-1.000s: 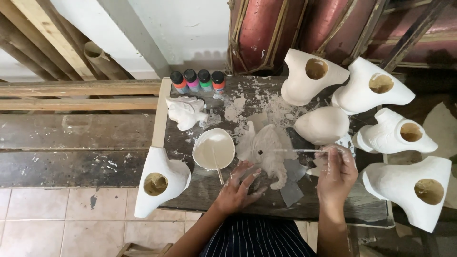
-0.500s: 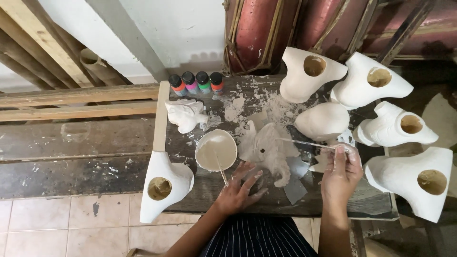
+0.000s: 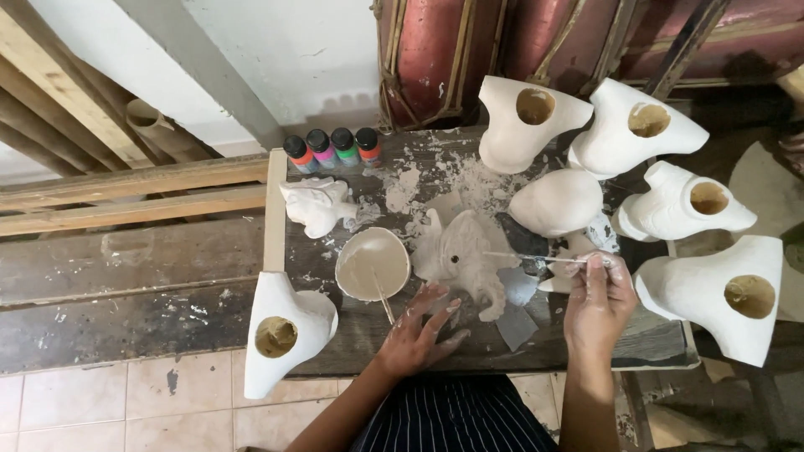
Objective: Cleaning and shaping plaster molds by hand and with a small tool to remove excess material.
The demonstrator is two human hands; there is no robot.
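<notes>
Little has shifted since a moment ago: the thin brush (image 3: pixel 536 258) is kept level over the work, and the left hand (image 3: pixel 423 335) stays on the table (image 3: pixel 586 351). Nearest, the left hand is laid flat, fingers spread wide and smeared white, nothing gripped; its fingertips are just short of the flat plaster figure (image 3: pixel 461 255). The right hand (image 3: pixel 599 297) is closed in a pinch on the brush handle, the tip pointed left over the figure. Just left of the figure a round bowl (image 3: pixel 373 264) is seen, holding pale, creamy slip, with a stick (image 3: pixel 383 305) leaned in it and jutting toward the left hand. At the near left corner a white hollow cast (image 3: pixel 285 331) is stood, its round opening brownish inside. Right of the right hand a larger hollow cast (image 3: pixel 720 293) is set at the table edge. Farther back a small white carving (image 3: pixel 316 205) is lying, and an egg-shaped white form (image 3: pixel 557 201) is close beyond the brush. Three more hollow casts (image 3: pixel 528 121) are crowded at the far right. Farthest, four paint bottles (image 3: pixel 331 149) with coloured bodies and black caps are lined up.
</notes>
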